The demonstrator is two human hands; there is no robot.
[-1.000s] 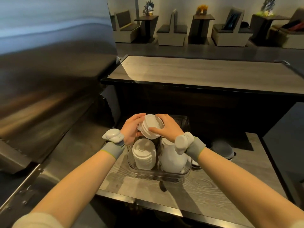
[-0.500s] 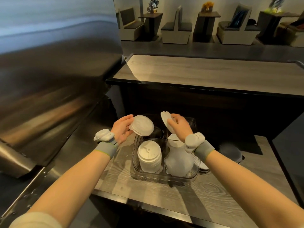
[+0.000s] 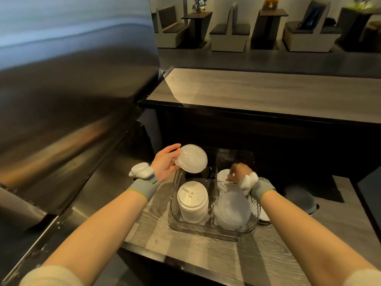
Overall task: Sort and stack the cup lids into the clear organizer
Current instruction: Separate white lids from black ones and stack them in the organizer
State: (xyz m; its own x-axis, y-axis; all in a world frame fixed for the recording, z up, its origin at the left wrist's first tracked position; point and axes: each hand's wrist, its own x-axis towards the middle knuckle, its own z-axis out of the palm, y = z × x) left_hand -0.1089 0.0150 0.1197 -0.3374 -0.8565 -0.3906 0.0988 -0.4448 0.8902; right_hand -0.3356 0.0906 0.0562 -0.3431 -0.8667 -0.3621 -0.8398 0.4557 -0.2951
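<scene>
One clear organizer (image 3: 214,231), three white lid stacks (image 3: 192,201) (image 3: 232,209) (image 3: 223,176), two hands (image 3: 165,164) (image 3: 237,172)

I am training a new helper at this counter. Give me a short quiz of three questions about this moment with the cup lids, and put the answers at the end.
1. True or false: the left hand holds a white lid over the clear organizer.
2. Into which compartment does the right hand reach? A) near-left B) far-right C) near-right
3. Fill in the missing word: the dark lids sit on the counter to the ___ of the organizer.

Key: 1 true; 2 B; 3 right.
</scene>
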